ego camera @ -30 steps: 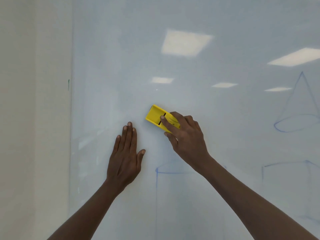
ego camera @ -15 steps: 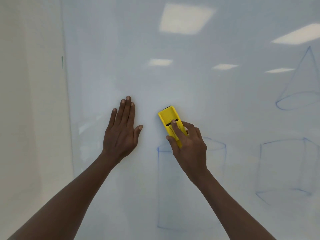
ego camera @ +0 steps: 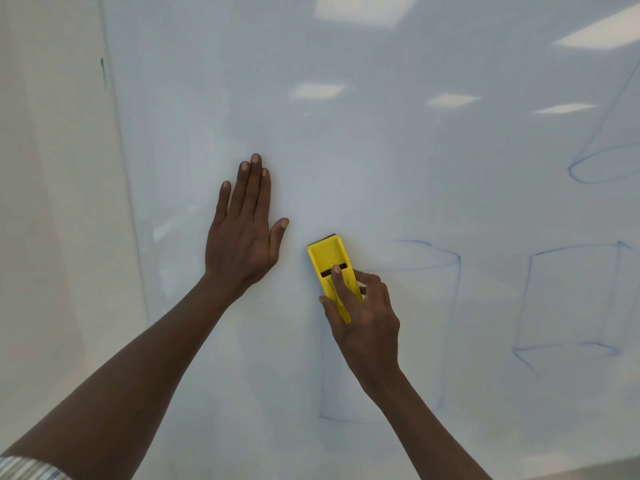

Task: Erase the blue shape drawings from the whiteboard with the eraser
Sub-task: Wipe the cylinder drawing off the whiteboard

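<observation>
**Entry: eraser at the cylinder outline, upper left corner**

Item: yellow eraser point(ego camera: 329, 263), flat against the whiteboard point(ego camera: 381, 150), long axis near upright. Position: on the upper left corner of the blue cylinder drawing point(ego camera: 446, 306), where the outline is partly gone.

Grip: right hand point(ego camera: 367, 323) closed on the eraser's lower half, forefinger laid along its back, thumb on its left edge. Left hand point(ego camera: 242, 237) holds nothing; open palm braced flat on the board, just left of the eraser.

Remaining, right of the eraser: cylinder top arc, right side and base; box drawing point(ego camera: 571, 306) beyond it; cone drawing point(ego camera: 606, 161) above that, cut by the frame.

Handling note: likely best to keep the pad flat under even pressure, overlap the passes along each line, and work rightward.
</observation>
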A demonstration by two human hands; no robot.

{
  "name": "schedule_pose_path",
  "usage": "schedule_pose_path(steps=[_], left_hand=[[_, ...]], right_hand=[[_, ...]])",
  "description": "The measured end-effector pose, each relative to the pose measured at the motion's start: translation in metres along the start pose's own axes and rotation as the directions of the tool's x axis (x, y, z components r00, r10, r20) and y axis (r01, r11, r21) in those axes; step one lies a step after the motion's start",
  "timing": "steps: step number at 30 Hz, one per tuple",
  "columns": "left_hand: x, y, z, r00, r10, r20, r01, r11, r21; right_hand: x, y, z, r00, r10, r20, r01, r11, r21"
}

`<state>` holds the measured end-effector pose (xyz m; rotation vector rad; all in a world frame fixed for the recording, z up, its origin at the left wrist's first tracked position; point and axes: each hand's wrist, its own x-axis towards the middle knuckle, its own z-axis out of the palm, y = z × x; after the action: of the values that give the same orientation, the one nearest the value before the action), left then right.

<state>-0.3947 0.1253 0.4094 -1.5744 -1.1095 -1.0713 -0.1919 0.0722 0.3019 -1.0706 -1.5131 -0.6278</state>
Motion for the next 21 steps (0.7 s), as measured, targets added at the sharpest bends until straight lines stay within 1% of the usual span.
schedule_pose_path(steps=[4,8,10,15,18,21], left_hand=[[-0.001,0.000,0.000,1.000,0.004,-0.013,-0.004,1.000,-0.006],[-0.002,0.000,0.003,1.000,0.003,-0.023,-0.003,1.000,-0.004],[-0.002,-0.001,0.004,1.000,0.005,-0.028,-0.005,1.000,-0.006],[-0.001,-0.002,0.005,0.999,0.014,-0.036,-0.015,1.000,-0.009],[-0.002,-0.002,0.005,0.999,0.013,-0.037,-0.013,1.000,-0.004],[-0.003,-0.002,0.005,0.999,0.013,-0.037,-0.013,1.000,0.000]], right_hand=[[-0.010,0.010,-0.004,0.997,0.074,-0.014,-0.074,0.997,0.013],[0.000,-0.001,0.000,0.990,0.135,-0.037,-0.133,0.990,0.035],[-0.001,-0.009,0.004,0.990,0.133,-0.035,-0.132,0.991,0.034],[-0.033,-0.008,0.009,0.999,0.052,0.010,-0.052,0.999,0.002],[-0.043,0.004,0.006,0.997,0.081,-0.001,-0.081,0.997,0.008],[-0.033,0.009,0.003,0.988,0.152,-0.028,-0.152,0.988,0.020]])
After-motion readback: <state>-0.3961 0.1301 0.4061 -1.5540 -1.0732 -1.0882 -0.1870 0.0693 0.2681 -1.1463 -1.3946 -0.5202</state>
